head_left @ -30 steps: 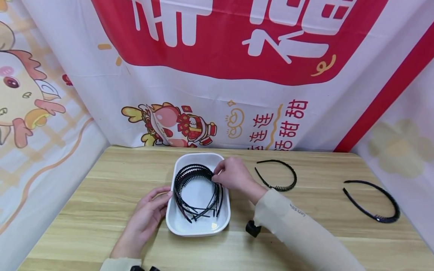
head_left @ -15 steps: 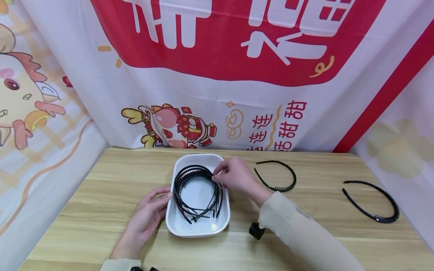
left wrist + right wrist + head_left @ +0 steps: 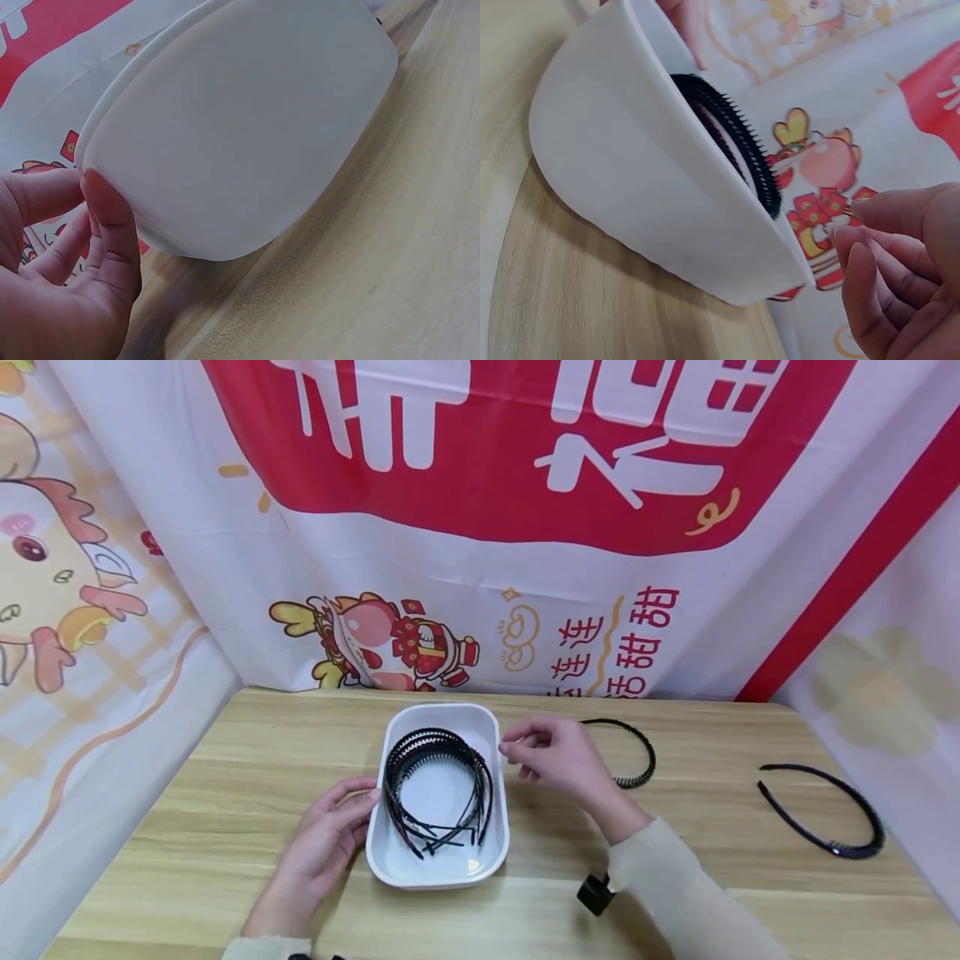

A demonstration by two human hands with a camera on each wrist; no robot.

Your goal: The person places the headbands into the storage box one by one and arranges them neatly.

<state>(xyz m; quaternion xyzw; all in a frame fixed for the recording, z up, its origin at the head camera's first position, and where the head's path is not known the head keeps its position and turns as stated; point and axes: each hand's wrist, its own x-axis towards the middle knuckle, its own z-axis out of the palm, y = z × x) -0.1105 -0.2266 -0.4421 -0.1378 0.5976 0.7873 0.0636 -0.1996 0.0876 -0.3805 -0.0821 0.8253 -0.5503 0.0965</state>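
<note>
Several black toothed headbands (image 3: 393, 781) lie bunched together in a white plastic tub (image 3: 450, 868), their ends crossing near the front. My left hand (image 3: 326, 835) rests against the tub's left side; in the left wrist view, thumb and finger tips touch the outer wall (image 3: 232, 127) just under the rim. My right hand (image 3: 558, 756) is just past the tub's right rim, with fingers loosely bent and nothing visible between them. From the right wrist view, the teeth of a headband (image 3: 756, 161) show above the rim, apart from the right fingertips (image 3: 859, 259).
On the wooden table (image 3: 675, 893), one black headband (image 3: 651, 764) lies right of the tub, partly behind my right hand. Another headband (image 3: 873, 827) lies farther right. A printed cloth (image 3: 480, 560) hangs behind the table, with more cloth along both sides.
My right hand has let go of the headband at the tub's right side and moved right, out over the rim. The left hand and tub stay in place.
</note>
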